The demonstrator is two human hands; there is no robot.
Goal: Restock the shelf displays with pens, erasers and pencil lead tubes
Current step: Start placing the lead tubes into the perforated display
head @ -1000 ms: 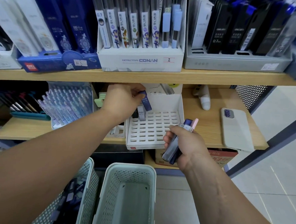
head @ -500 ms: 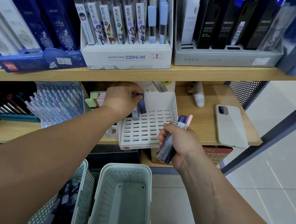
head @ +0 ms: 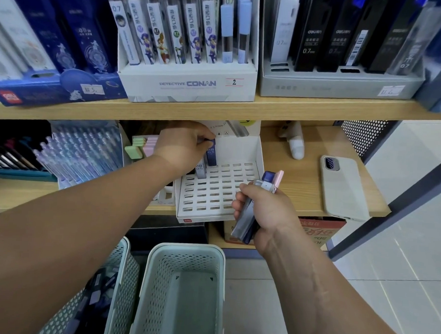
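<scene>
**Q:** What is covered, cut off or unclear?

**A:** Left hand (head: 182,145): fingers pinched together on the cap of a dark blue lead tube (head: 211,155) marked HB 0.5. The thumb is hidden behind the knuckles. The tube stands upright in the back row of the white slotted tray (head: 223,192), toward its left side. A paler tube (head: 201,169) is just in front of it, its foot covered by the wrist.
Right hand (head: 268,212): fingers curled round a bundle of tubes (head: 247,219), and I cannot tell how many.
Left basket (head: 124,271): dark packs inside, mostly behind the forearm.
White object (head: 296,145) at the shelf back: I cannot tell what it is.

**Q:** What is nearby, and what stands in the way?

**A:** The upper shelf board (head: 217,108) hangs just over the left knuckles. Green and pink erasers (head: 138,148) sit just left of that hand, with lilac pens (head: 82,154) beyond them. The bundle is held before the tray's front right corner. The Conan box (head: 188,83) stands above.

**Q:** Edges and open room?

**A:** The tray's slots are open from the middle to the front and right. The lower shelf (head: 290,188) shows bare wood between the tray and a phone (head: 343,191). The phone lies camera side up, its near end at the shelf's front edge. A pale green basket (head: 182,292) stands on the floor below.
</scene>
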